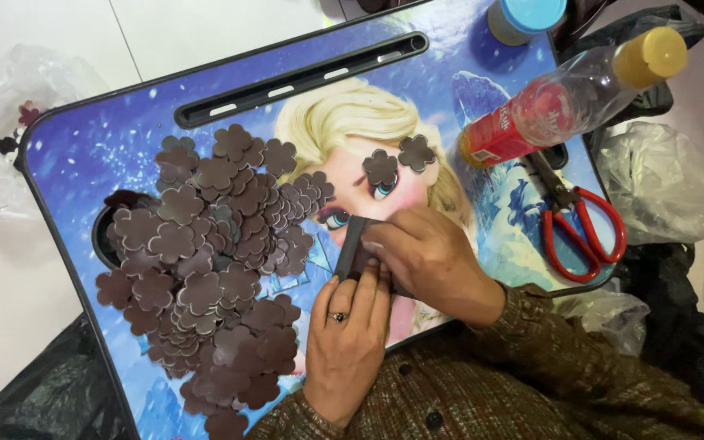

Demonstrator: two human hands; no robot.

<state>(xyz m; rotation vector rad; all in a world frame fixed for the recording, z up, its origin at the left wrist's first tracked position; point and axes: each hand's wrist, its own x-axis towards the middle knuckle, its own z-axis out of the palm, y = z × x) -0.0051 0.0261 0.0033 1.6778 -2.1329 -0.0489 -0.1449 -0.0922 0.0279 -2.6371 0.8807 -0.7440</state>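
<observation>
Head view, thing in hand: small stack of brown flower cutouts, dark, seen edge-on, held between both hands over the middle of the bench.
Handling (judged): light, thin, soft like foam sheet; bends easily, not fragile; best taken at the flat faces, so the stack does not slide apart.
Left hand: palm down, ring on one finger, fingers pointing away from the body; grip pressing the near end of the stack.
Right hand: coming from the right, wrist bent; grip pinching the far end of the stack.
Around: big heap of flower cutouts to the left; red scissors and plastic bottle to the right, well apart.
</observation>
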